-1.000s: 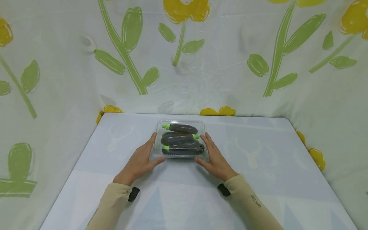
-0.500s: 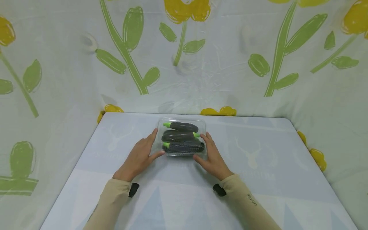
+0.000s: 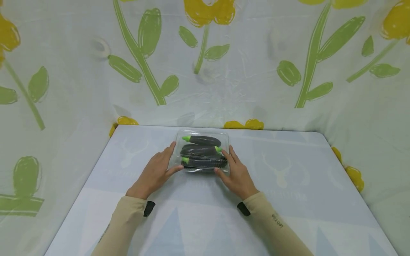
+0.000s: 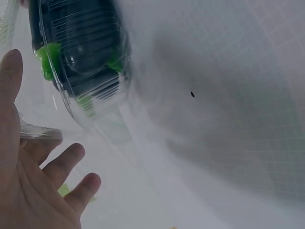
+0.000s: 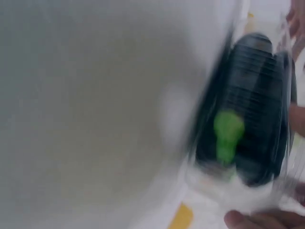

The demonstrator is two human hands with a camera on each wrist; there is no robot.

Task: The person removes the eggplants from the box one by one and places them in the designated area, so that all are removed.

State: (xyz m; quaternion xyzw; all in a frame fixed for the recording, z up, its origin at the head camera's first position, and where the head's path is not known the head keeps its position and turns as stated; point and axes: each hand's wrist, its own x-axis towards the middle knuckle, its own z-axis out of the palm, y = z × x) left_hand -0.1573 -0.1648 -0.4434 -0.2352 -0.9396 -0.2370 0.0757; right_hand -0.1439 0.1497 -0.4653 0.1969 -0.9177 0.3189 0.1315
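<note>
1. Container (image 3: 208, 132) of clear plastic sits between the two hands, near the far edge of the table (image 3: 205, 227) and a little left of its middle; whether its base touches the surface, I cannot tell.
2. Inside it lie at least three dark eggplants (image 3: 201, 150), lengthwise from side to side. The farthest and the nearest have their bright green caps toward the left, the middle one toward the right.
3. The left hand (image 3: 154, 174) grips the container at its left side, fingers along the side and thumb at the near left corner. In the left wrist view some fingertips stand apart from the plastic.
4. The right hand (image 3: 237, 177) grips the opposite side, fingers along the right wall and thumb at the near right corner; its wrist view is blurred.
5. Ribbed plastic shows on the container's side in the left wrist view.
6. Beige sleeves (image 3: 118, 224) cover both forearms, with a black object (image 3: 149, 208) at each wrist.
7. Behind the table hangs a pale curtain (image 3: 246, 78) printed with yellow flowers and green leaves.
</note>
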